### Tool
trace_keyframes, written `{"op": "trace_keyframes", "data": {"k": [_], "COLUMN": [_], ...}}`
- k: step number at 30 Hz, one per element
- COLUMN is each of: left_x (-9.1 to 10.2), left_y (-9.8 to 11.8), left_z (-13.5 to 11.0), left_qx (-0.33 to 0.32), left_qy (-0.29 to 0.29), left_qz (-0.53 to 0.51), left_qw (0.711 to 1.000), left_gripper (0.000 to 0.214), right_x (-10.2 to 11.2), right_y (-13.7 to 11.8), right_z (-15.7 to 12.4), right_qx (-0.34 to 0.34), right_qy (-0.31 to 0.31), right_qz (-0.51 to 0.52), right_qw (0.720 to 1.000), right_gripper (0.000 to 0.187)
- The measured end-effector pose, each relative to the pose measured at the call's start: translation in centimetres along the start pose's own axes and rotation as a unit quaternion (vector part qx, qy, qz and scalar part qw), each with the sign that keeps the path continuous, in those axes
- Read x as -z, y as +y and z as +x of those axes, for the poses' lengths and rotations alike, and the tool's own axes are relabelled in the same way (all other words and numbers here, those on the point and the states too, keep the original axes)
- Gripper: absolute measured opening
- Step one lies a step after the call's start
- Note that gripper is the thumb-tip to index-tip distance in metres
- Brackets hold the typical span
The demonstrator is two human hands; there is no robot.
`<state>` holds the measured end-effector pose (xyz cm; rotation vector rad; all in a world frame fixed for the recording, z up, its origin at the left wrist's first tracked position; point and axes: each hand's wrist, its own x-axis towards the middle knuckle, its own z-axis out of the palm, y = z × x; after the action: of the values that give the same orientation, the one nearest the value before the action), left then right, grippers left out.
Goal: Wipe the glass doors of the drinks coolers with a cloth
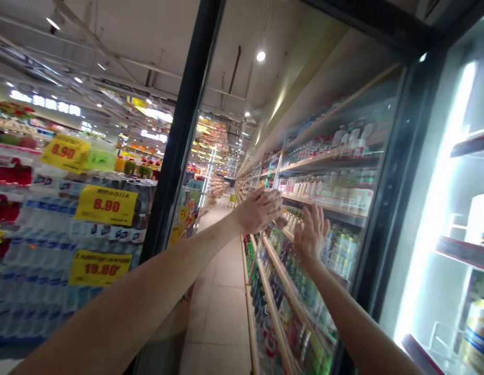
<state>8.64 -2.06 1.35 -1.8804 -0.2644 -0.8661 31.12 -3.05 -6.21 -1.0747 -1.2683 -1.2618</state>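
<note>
Fingers, left hand (255, 211): pointing toward the glass, slightly apart, blurring; apparently holding nothing.
Fingers, right hand (311, 237): pointing up, loosely spread, seemingly holding nothing.
Glass door (182, 130): standing left of the lit cabinet (427, 172), its right edge running alongside; both hands are showing against the glass, touching or just apart, cannot tell.
Step (judging): both hands are seemingly working at the door.
Next move (judging): calling for flat palms, fingers staying clear of the frame.
Hands: two.
Doors: one.
Large yellow price signs (106, 205): three, hanging at the bottle display (35, 265).
White container (480, 219): one, sitting behind a cabinet shelf's front edge.
Yellow can (478, 333): one, standing lower, near the cabinet's bottom edge.
Cart (232, 199): one, standing far down the aisle.
Shelf bottles (339, 190): too blurred for counting.
</note>
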Motion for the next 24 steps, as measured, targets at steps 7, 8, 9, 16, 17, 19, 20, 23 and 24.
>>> {"op": "trace_keyframes", "data": {"k": [7, 8, 9, 16, 17, 19, 20, 23, 24], "left_x": [3.2, 3.6, 3.7, 1.0, 1.2, 2.3, 2.9, 4.2, 4.0], "left_y": [-7.7, -8.4, -8.5, -2.0, -2.3, -4.3, -5.5, -7.7, -7.4], "left_z": [0.1, 0.0, -0.1, -2.7, -2.9, -2.9, -2.8, -2.6, -2.7], "left_qx": [0.232, 0.286, 0.317, -0.050, -0.085, -0.030, 0.050, 0.281, 0.310], "left_qy": [0.095, 0.118, 0.134, -0.008, -0.026, -0.019, 0.003, 0.075, 0.081], "left_qz": [0.077, 0.087, 0.094, 0.044, 0.035, 0.039, 0.050, 0.080, 0.082], "left_qw": [0.965, 0.947, 0.934, 0.998, 0.995, 0.999, 0.997, 0.953, 0.944], "left_gripper": [0.037, 0.037, 0.037, 0.035, 0.034, 0.034, 0.035, 0.040, 0.041], "right_x": [-0.4, -0.4, -0.3, 0.1, 0.1, 0.1, 0.0, 0.0, 0.0], "right_y": [0.3, 0.2, 0.2, -0.2, -0.1, -0.1, -0.1, 0.0, 0.0], "right_z": [-0.1, -0.1, -0.1, 0.1, 0.1, 0.0, 0.0, 0.0, 0.0], "right_qx": [0.010, 0.011, 0.010, 0.007, 0.006, 0.005, 0.006, 0.004, 0.002], "right_qy": [0.020, 0.021, 0.023, 0.032, 0.030, 0.029, 0.028, 0.026, 0.024], "right_qz": [-0.007, -0.008, -0.008, 0.002, 0.002, 0.000, -0.002, -0.006, -0.005], "right_qw": [1.000, 1.000, 1.000, 0.999, 1.000, 1.000, 1.000, 1.000, 1.000], "right_gripper": [0.050, 0.050, 0.049, 0.046, 0.046, 0.046, 0.046, 0.047, 0.047]}}
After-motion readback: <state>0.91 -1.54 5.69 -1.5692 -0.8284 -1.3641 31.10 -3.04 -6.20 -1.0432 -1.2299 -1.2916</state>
